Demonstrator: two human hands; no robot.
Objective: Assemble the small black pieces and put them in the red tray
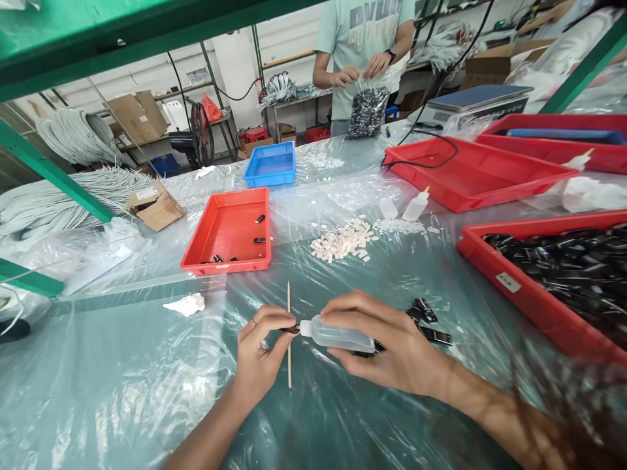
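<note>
My left hand (pixel 263 344) pinches a small dark piece (pixel 292 329) between thumb and fingers. Wrapped round a translucent squeeze bottle (pixel 340 335) is my right hand (pixel 382 339); the bottle lies nearly level, its white tip pointing left and meeting the dark piece. A thin wooden stick (pixel 289 369) lies on the plastic-covered table between the hands, partly hidden by my left fingers. Several black pieces (pixel 435 336) lie just beyond my right hand. Farther back is a pile of small white pieces (pixel 343 240).
A red tray (pixel 225 264) with several black pieces stands at centre left, a blue tray (pixel 270 171) behind it. At right, a red tray (pixel 531 303) is full of black pieces. Two small bottles (pixel 416 206) stand behind the pile. Across the table, a person (pixel 360 59) holds a filled bag.
</note>
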